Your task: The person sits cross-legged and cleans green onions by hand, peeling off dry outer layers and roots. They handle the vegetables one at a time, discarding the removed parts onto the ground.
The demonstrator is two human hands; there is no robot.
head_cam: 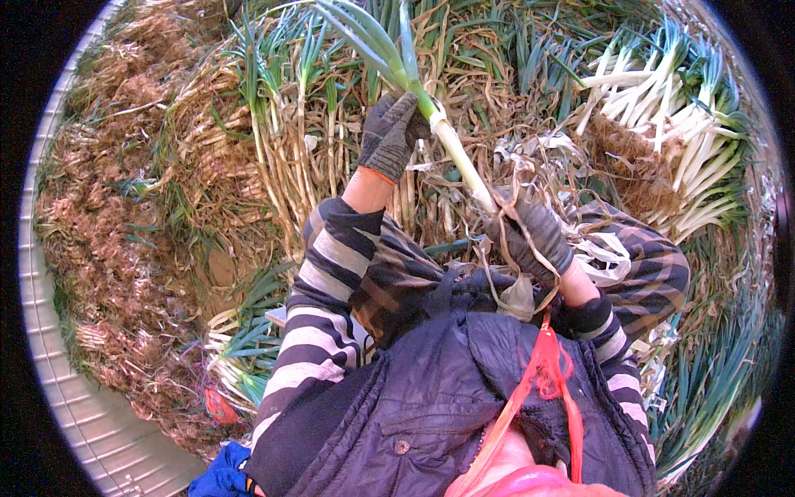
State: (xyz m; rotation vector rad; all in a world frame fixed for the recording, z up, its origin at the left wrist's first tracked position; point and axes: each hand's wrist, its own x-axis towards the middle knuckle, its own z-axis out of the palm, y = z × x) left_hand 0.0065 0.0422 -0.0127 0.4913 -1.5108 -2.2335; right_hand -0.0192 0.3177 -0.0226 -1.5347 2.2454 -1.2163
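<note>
A long green onion (463, 158) slants across in front of me, its white stalk bare and its green leaves (366, 40) reaching up out of view. My left hand (391, 130), in a grey knit glove, grips it just under where the leaves fork. At the lower end of the stalk is my right hand (531, 239), gloved too, with its fingers closed around the root end. Dry, limp outer leaves (512, 230) trail from the right hand and loop down over my lap. The roots themselves are hidden by that hand.
Unpeeled green onions (292, 149) stand ahead on the left. Peeled white ones (646, 93) lie piled at the right, more (236, 354) at lower left. Dry leaf scraps (484, 118) cover the ground ahead. A rooty heap (118, 261) borders a ribbed pale sheet (112, 422).
</note>
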